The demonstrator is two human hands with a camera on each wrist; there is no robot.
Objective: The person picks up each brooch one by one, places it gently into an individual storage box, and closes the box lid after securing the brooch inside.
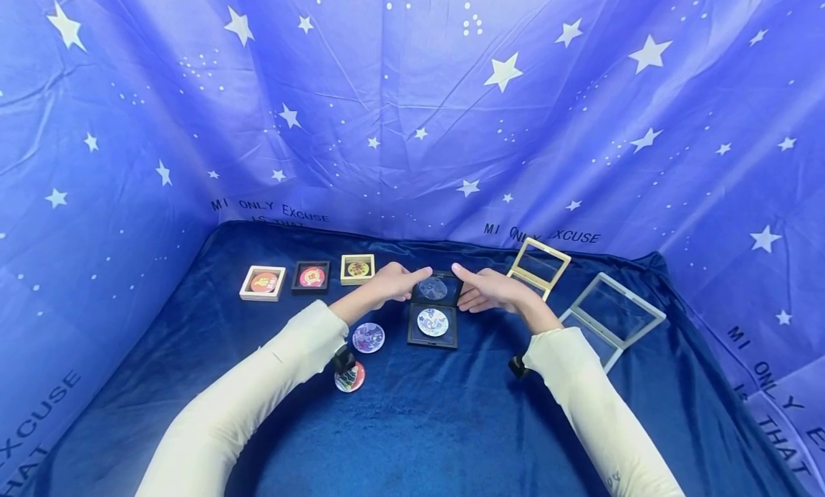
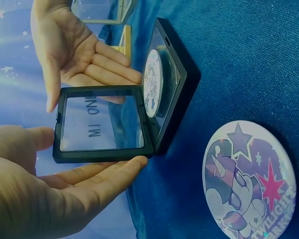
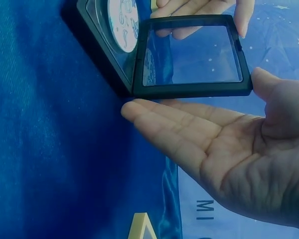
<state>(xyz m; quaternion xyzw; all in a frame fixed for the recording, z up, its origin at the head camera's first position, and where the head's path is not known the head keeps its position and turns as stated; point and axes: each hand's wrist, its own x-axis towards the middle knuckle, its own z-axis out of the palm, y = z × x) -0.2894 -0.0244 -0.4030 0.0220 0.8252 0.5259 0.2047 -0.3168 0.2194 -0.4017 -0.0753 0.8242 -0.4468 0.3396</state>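
Observation:
A black square display frame (image 1: pixel 432 344) stands opened on the blue cloth, its lid (image 2: pixel 60 122) with a clear film window raised. On the film of its lower half lies a round white badge (image 1: pixel 432 323) with a blue-purple print. At the lid's left side my left hand (image 1: pixel 391 282) has its thumb at the top corner and extended fingers along the side edge. My right hand (image 1: pixel 493 289) mirrors it, thumb by the opposite corner and fingers straight beside the lid. A purple cartoon badge (image 2: pixel 249 179) lies near the left wrist.
Another round badge (image 1: pixel 349 377) lies partly behind the left wrist strap. To the left stand a pale frame (image 1: pixel 262 295), a black frame (image 1: pixel 311 289) and a yellow frame (image 1: pixel 357 281), each holding a round piece. Opened yellow (image 1: pixel 548 248) and grey (image 1: pixel 634 296) frames stand at right.

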